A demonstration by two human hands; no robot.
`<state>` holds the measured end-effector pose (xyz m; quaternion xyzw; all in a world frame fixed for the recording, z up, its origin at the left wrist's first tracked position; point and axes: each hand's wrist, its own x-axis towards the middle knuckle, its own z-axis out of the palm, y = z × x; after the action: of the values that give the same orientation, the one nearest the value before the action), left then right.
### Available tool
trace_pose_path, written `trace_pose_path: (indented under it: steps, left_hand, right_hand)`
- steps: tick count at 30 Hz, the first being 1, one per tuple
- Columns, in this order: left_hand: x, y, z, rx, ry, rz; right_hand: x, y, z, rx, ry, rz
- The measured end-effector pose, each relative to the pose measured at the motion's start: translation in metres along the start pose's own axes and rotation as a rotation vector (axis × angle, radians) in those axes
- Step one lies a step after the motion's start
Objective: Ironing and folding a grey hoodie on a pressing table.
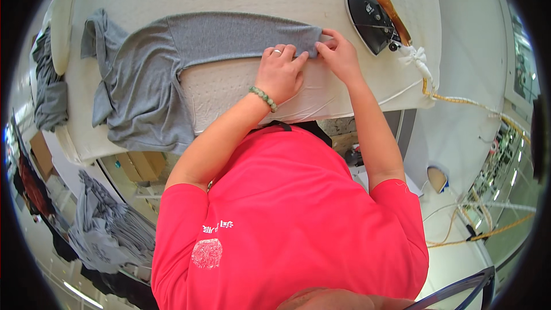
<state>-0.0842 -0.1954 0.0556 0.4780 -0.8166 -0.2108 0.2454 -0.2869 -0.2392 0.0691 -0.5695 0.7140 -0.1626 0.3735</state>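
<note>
A grey knit sweater (149, 86) lies on the padded white ironing table, one sleeve (229, 35) stretched out flat to the right and its body loosely rumpled at the left. My right hand (341, 57) is at the cuff end, thumb and fingers closed on the cuff's edge. Beside it my left hand (280, 73), with a ring and a green bead bracelet, has its bent fingers on the sleeve's lower edge near the cuff, the thumb side toward the right hand. The fingertips' exact grip is partly hidden.
A black iron (370, 20) with a wooden handle rests right of my right hand, its cord wrapped in white cloth (414, 57). More grey garments lie folded (50, 89) at the table's left end and hang in a bunch (106, 224) below. A cardboard box (142, 166) sits underneath.
</note>
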Motion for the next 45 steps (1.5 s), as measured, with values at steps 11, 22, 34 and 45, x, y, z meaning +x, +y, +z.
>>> trace_pose_path:
  steps: [11,22,34,45]
  left_hand:
    - [-0.009,0.033,0.018,0.161,0.110,-0.079]
    - [-0.017,0.039,0.028,0.189,0.107,-0.150]
    - [-0.016,0.037,0.029,0.204,0.080,-0.125]
    - [-0.019,0.039,0.030,0.228,0.060,-0.119]
  right_hand:
    - [0.045,0.006,0.003,-0.511,0.138,-0.954]
    - [0.068,0.008,-0.117,-0.717,0.386,-0.992]
    - [0.079,-0.019,-0.148,-0.599,-0.149,-0.222]
    - [0.064,-0.057,-0.084,-0.783,-0.411,-0.469]
